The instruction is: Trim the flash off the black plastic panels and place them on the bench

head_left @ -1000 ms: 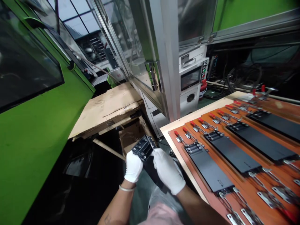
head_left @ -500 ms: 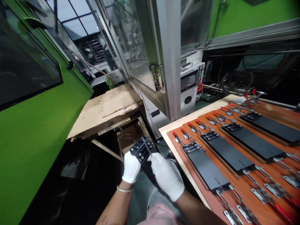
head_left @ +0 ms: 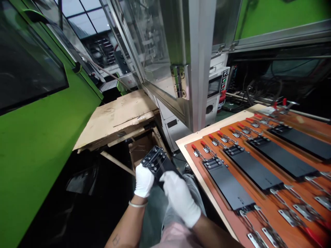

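A green machine (head_left: 59,120) with a dark window stands at far left, near a stack of flattened cardboard (head_left: 113,113). Beside it, above a dim floor, a worker's gloved left hand (head_left: 144,181), a pale wristband (head_left: 138,204) below it, grips the near left edge of a long dark part (head_left: 155,160), its bolt-studded end tilted up in front of the body. The gloved right hand (head_left: 180,198), fingers drawn in narrow around a thin tool (head_left: 162,167) blurred at the tip, works over the part just below the bolts. Beyond the hands rises a metal-framed clear door (head_left: 181,51) with a shiny hinge (head_left: 180,82). At right, four dark panels (head_left: 231,186) lie in a row on an orange board (head_left: 261,203), flanked by red-handled toggle clamps (head_left: 196,151) at their far ends and metal latches at their near ends
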The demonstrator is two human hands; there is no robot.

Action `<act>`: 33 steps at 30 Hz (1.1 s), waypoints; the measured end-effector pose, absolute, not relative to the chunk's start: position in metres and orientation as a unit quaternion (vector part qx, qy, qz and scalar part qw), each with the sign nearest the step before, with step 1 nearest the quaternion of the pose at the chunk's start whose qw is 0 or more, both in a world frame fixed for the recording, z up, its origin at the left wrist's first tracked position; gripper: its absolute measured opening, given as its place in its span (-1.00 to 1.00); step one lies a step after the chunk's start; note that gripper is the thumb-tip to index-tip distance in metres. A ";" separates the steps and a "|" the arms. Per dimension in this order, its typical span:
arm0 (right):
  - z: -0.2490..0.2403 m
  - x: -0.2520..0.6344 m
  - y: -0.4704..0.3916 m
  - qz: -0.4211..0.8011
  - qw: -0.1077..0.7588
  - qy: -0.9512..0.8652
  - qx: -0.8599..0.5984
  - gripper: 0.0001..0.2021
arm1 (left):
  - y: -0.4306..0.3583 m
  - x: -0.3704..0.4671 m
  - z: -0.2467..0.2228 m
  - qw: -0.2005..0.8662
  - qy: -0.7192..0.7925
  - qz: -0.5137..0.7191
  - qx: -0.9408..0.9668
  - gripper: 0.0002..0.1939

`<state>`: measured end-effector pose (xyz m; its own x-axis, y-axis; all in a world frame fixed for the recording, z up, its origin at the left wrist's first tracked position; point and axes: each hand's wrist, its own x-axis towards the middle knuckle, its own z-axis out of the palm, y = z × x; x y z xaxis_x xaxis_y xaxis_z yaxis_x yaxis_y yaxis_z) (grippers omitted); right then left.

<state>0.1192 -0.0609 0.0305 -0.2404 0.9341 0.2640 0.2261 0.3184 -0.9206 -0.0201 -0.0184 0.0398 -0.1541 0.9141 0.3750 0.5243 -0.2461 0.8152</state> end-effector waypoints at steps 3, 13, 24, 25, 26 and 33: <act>0.030 0.117 -0.059 0.362 0.436 -0.702 -0.432 -0.71 | -0.017 -0.025 0.037 0.188 0.595 0.496 0.603 -0.76; 0.029 0.108 -0.067 0.354 0.416 -0.735 -0.401 -0.70 | -0.021 -0.023 0.034 0.154 0.614 0.468 0.617 -0.71; 0.028 0.127 -0.042 0.269 0.286 -0.744 -0.541 -0.74 | -0.030 -0.033 0.032 0.106 0.601 0.410 0.678 -0.68; 0.027 0.126 -0.043 0.262 0.281 -0.750 -0.539 -0.74 | -0.031 -0.033 0.033 0.111 0.605 0.409 0.674 -0.67; 0.026 0.126 -0.043 0.256 0.271 -0.749 -0.548 -0.74 | -0.032 -0.033 0.033 0.109 0.608 0.408 0.672 -0.68; 0.025 0.127 -0.046 0.248 0.285 -0.762 -0.526 -0.73 | -0.034 -0.038 0.032 0.101 0.595 0.414 0.681 -0.69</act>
